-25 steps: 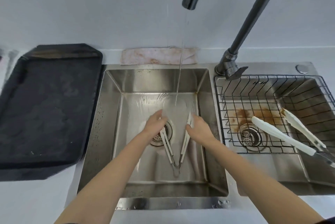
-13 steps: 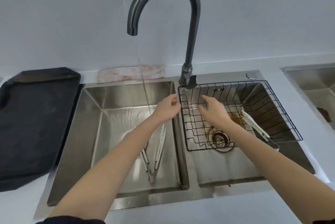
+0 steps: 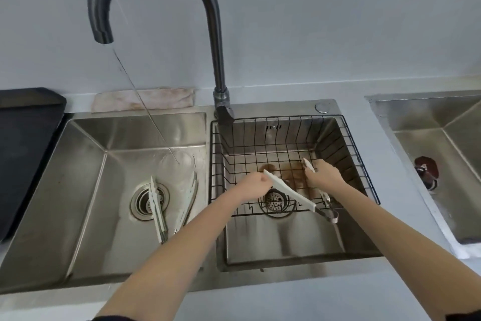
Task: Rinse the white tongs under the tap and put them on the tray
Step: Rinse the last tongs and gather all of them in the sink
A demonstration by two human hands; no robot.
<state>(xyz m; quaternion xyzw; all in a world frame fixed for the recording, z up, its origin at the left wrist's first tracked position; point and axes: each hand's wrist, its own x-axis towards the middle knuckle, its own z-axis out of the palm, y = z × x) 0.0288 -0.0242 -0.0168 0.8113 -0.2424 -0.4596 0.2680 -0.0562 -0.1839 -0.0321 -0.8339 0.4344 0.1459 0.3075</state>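
Note:
Two pairs of white tongs are in view. One pair [image 3: 158, 206] lies spread open on the floor of the left basin [image 3: 86, 190], over the drain. The second pair of white tongs [image 3: 291, 194] rests in the black wire basket [image 3: 346, 154] over the right basin. My left hand [image 3: 253, 185] grips the tip of its near arm. My right hand [image 3: 324, 173] grips the tip of its far arm. The dark tap [image 3: 216, 42] runs a thin stream into the left basin. The black tray [image 3: 23, 149] sits on the counter at the far left.
A stained cloth [image 3: 145, 99] lies behind the left basin against the wall. Brown residue marks the basket's floor near my hands. A third basin [image 3: 442, 138] at the far right holds a dark red object [image 3: 426, 169].
Both hands let go of the tongs in the left basin and moved right into the wire basket, where each now grips an arm of the second tongs. The view shifted right.

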